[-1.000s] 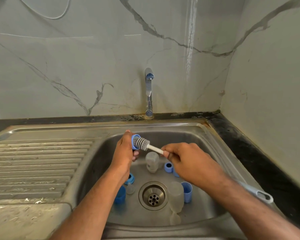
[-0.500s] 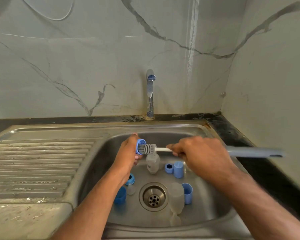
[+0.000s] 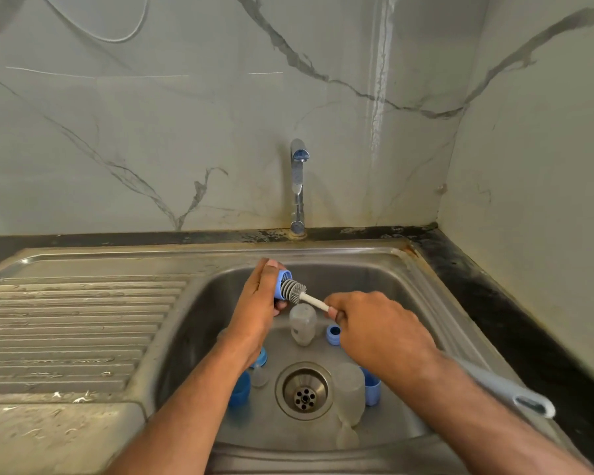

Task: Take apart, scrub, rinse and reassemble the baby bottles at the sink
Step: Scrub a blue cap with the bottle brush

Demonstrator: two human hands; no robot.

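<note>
Mid-scrub: left hand (image 3: 258,303) gripping blue collar ring (image 3: 281,285), right hand (image 3: 374,323) pinching bottle brush (image 3: 294,290); dismantled bottles (image 3: 302,323) in sink (image 3: 408,269), rinsing and reassembly pending.

No readable txt, labels or nos. — none anywhere.

Brushed, dull steel sink (image 3: 384,269); glossy chromed tap (image 3: 297,180); frosted plastic bottle (image 3: 302,325); matt blue plastic ring (image 3: 333,334); smooth veined marble wall (image 3: 151,132).
</note>
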